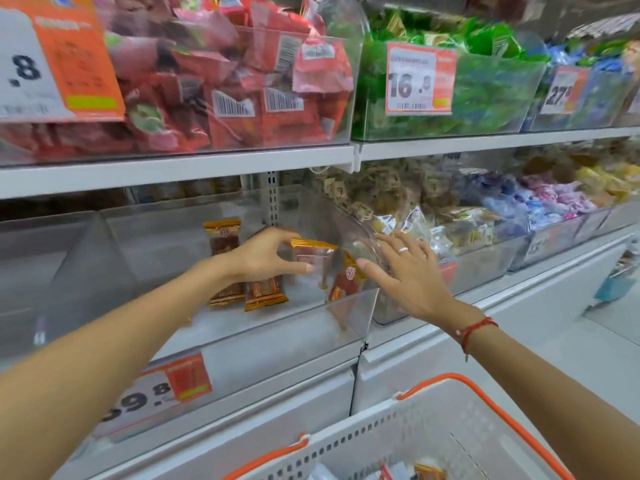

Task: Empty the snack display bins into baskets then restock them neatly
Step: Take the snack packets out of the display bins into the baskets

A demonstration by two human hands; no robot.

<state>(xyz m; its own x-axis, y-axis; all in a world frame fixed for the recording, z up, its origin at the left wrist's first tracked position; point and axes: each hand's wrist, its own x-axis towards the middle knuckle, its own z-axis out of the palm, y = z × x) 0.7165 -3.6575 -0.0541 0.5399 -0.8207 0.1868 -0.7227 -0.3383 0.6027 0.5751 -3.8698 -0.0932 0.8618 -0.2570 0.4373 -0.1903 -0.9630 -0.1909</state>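
Note:
A clear plastic display bin (242, 337) on the lower shelf holds only a few orange-and-brown snack packets. My left hand (266, 254) reaches inside it and pinches one packet (313, 263) upright between thumb and fingers. One packet (223, 237) stands at the back, another (265, 294) lies under my left hand, and one (346, 280) leans in the right corner. My right hand (405, 275) has straight spread fingers and touches the bin's curved right wall. A white basket (433, 431) with orange handles sits low in front, with a few packets (427, 472) inside.
Above are full bins of red packets (225, 88) and green packets (485, 84) with price cards. To the right, neighbouring bins hold beige (398, 202), blue and pink (540, 199) wrapped snacks. An orange price tag (156, 389) hangs on the shelf front. A clear bin (45, 271) stands at left.

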